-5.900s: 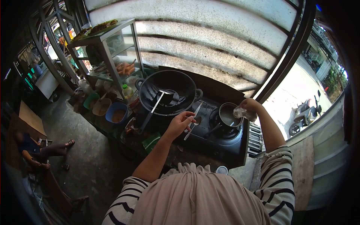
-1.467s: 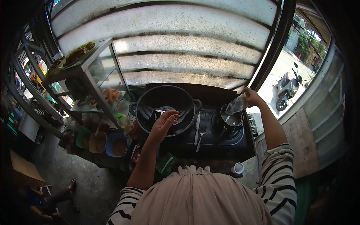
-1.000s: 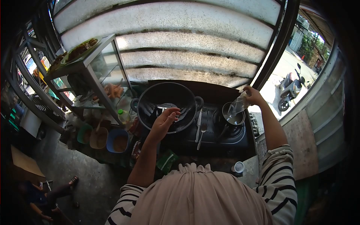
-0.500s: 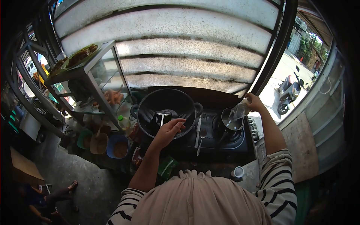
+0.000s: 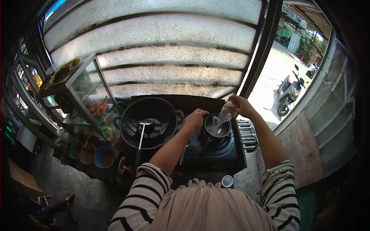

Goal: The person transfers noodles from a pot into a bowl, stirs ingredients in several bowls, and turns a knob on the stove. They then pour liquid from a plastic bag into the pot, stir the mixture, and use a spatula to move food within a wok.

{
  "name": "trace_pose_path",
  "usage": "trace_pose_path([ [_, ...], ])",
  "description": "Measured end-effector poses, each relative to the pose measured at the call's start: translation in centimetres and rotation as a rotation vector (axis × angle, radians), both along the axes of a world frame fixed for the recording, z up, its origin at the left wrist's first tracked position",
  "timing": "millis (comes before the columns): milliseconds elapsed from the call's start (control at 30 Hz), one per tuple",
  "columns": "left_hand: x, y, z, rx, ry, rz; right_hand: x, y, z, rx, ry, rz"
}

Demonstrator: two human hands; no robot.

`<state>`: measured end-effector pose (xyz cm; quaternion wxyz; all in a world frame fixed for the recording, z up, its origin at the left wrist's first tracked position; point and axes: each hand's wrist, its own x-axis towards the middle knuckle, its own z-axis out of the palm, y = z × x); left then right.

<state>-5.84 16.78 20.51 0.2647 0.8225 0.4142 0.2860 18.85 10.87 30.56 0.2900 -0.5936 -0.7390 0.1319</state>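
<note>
My right hand point(image 5: 239, 106) grips a clear plastic bag point(image 5: 227, 112) by its upper end and holds it tilted, its lower end over the small pot point(image 5: 218, 134). That pot stands on the right burner of the black stove point(image 5: 210, 158), with something pale inside. My left hand point(image 5: 195, 119) is just left of the pot's rim, fingers curled together; whether anything is in them is hidden. To its left, a large dark wok point(image 5: 129, 133) holds a long-handled ladle point(image 5: 142, 136). Under my left forearm, a metal utensil point(image 5: 182, 156) lies partly covered on the stove.
A glass display case point(image 5: 83, 90) stands at the left, with a plate of food point(image 5: 67, 69) on top. Below it are a green-capped bottle point(image 5: 110, 133) and several tubs, one blue point(image 5: 103, 157). A white-lidded cup point(image 5: 227, 181) is near my body. A person's leg point(image 5: 58, 208) shows lower left.
My left hand has moved right, from above the wok to beside the small pot. The right hand keeps the bag over the pot. The whole view has shifted, and the ladle handle now shows fully.
</note>
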Motion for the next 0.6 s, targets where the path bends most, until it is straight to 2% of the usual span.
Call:
trace_pose_path([
  [67,2.4,-0.4,-0.4,0.059,-0.013,-0.019,0.9,0.0,0.5,-0.022,0.107,0.04],
  [133,4.5,0.1,-0.9,0.127,-0.03,-0.03,2.3,0.3,0.3,0.014,0.074,0.076],
  [200,5.6,0.9,-1.6,0.123,-0.004,-0.169,3.5,0.9,0.1,0.052,0.046,0.12],
  [267,6.1,0.7,-2.7,0.109,-0.01,-0.1,4.8,1.2,-0.2,0.007,0.1,0.083],
  [333,6.2,0.6,-3.4,0.035,0.057,0.108,5.8,1.8,0.1,0.012,0.116,0.143],
  [433,6.4,0.2,-4.1,-0.017,0.118,0.141,5.7,2.5,-0.2,-0.062,0.064,0.132],
  [533,6.0,-0.6,-5.5,0.082,0.127,0.199,5.3,3.5,-1.5,-0.097,-0.053,0.217],
  [600,4.7,-0.8,-5.5,0.046,0.146,0.214,4.5,4.2,-2.3,-0.124,-0.085,0.282],
])
